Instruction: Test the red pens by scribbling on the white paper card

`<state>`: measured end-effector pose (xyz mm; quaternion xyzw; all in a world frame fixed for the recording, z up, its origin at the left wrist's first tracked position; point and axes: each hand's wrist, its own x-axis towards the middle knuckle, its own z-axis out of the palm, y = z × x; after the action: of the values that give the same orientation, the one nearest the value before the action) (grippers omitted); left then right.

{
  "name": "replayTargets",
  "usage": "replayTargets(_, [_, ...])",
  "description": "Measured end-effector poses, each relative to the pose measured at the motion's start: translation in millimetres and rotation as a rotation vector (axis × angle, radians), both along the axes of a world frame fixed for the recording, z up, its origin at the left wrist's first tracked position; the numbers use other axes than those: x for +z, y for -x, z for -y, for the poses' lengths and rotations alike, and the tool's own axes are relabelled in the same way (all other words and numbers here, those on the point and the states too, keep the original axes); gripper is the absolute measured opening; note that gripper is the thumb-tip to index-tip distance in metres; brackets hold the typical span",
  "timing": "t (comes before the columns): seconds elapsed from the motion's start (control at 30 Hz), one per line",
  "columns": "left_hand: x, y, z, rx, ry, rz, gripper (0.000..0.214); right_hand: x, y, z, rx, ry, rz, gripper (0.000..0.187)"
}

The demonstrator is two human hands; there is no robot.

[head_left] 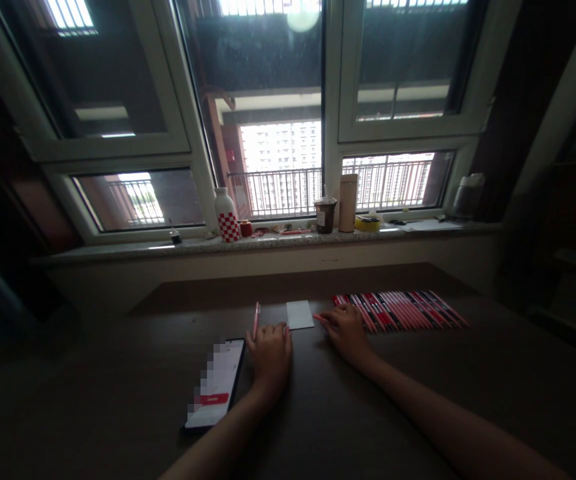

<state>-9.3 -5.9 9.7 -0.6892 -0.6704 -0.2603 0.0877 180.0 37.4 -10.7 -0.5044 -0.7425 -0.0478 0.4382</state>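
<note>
My left hand [271,357] rests palm down on the dark table with its fingers curled. At its outer fingers a pink pen [257,320] points away from me, its lower end touching or under the hand. A small pink thing [287,329] shows at the thumb side, too small to name. My right hand [347,331] pinches a slim pink pencil [320,319] whose end points left. Between the hands lies a small white paper square [300,315]. Just beyond my right hand, a row of several pink, red and black pencils [403,311] lies side by side.
A phone [218,383] with a lit screen lies left of my left wrist. On the windowsill [183,250] stand a checkered bottle [227,217], a drink cup [325,215], a tan flask [348,203] and a yellow tape roll [367,223]. The table's far edge faces the window wall.
</note>
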Motion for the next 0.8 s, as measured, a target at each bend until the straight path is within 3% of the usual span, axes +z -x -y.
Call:
replayTargets(0.4, [-6.6, 1.5, -4.8, 0.034, 0.028, -0.083, 0.031, -0.5, 0.1, 0.2, -0.014, -0.007, 0.008, 0.023])
replayTargets(0.8, [-1.3, -0.3, -1.8, 0.035, 0.04, -0.073, 0.033, 3.6, 0.9, 2.7, 0.002, 0.017, 0.014, 0.016])
